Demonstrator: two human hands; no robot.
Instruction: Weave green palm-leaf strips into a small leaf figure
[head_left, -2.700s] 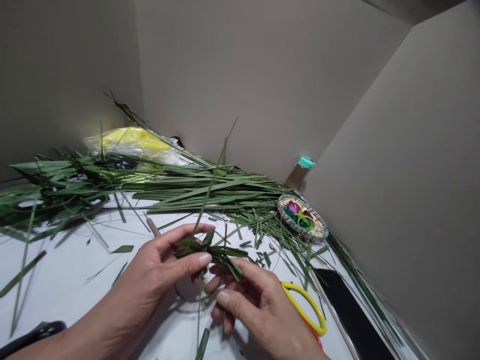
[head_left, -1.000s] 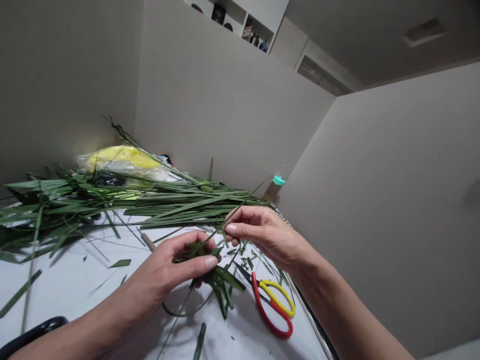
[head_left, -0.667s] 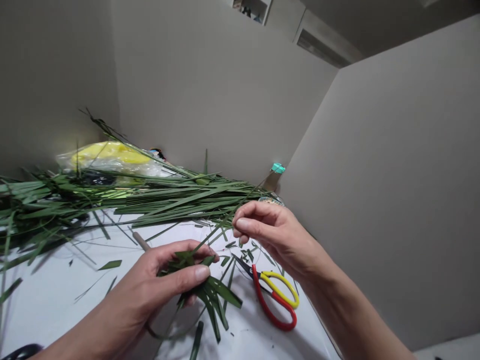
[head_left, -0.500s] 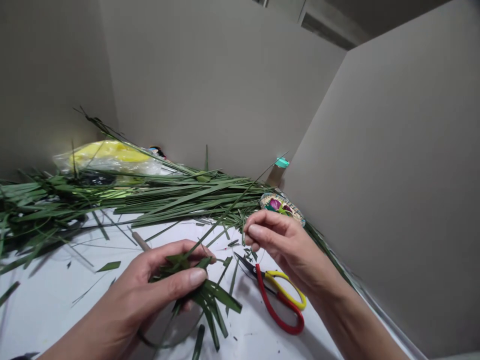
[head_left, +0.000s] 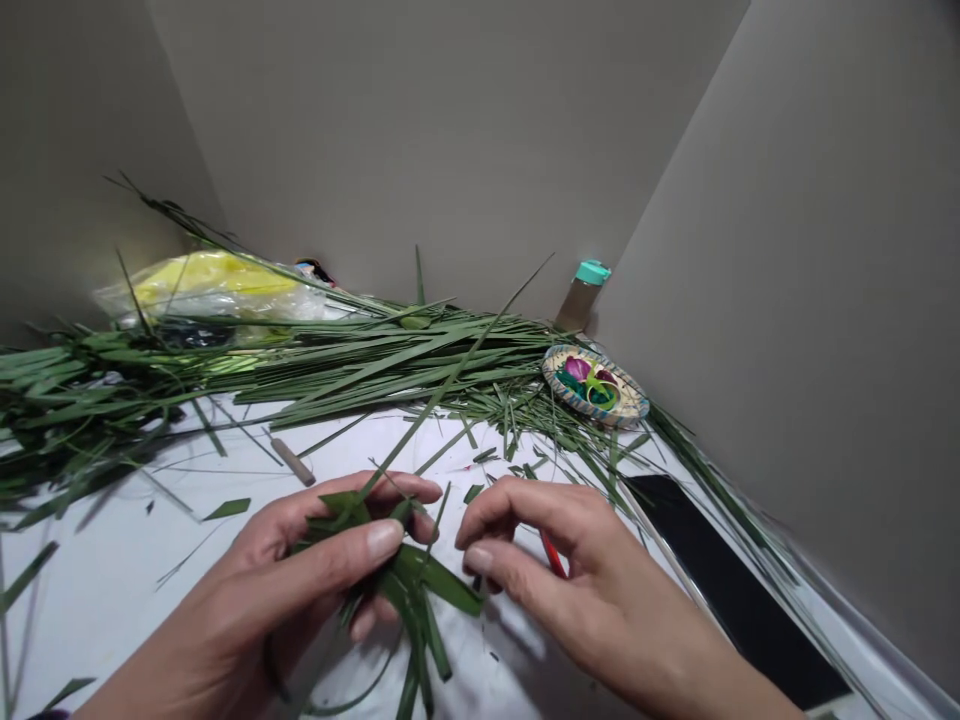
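Observation:
My left hand [head_left: 307, 570] is closed round a woven green leaf piece [head_left: 420, 580], the thumb pressed on it. Cut strips fan out from its lower right, and one long thin blade rises from it past the fingers. To the right of the piece is my right hand [head_left: 555, 560], its fingers curled and thumb close to the fingertips; what lies between them, if anything, is too small to tell. Behind the right fingers shows a red scissors handle [head_left: 553, 553], the rest hidden.
Long green leaves [head_left: 360, 370] are heaped along the back. Beyond lie a yellow plastic bag [head_left: 217, 285] and a bottle [head_left: 581, 300]. An oval woven basket [head_left: 634, 410], a black phone-like slab [head_left: 727, 590] and a short brown stick [head_left: 292, 462] are on the white table.
My right hand has come down towards the leaf piece and now covers most of the scissors. The view has shifted, bringing the black slab and more of the basket into sight.

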